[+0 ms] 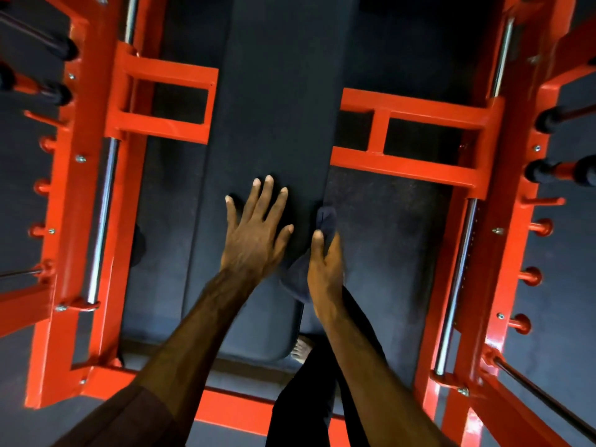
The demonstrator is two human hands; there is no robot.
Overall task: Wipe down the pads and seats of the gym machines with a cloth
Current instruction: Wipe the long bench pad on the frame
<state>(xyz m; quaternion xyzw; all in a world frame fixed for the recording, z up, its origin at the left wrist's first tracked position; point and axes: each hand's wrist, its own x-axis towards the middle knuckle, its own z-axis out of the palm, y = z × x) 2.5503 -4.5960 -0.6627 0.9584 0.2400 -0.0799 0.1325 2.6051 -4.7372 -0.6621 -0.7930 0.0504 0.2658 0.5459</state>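
1. A red frame (96, 175) with a chrome rod stands on the left.
2. The left hand (254, 233) lies flat on the black bench pad (274, 108), fingers spread and straight.
3. The right hand (325, 269) grips a dark cloth (325, 217) at the pad's right edge — the thumb pins it down.
4. More red frame rises on the right.
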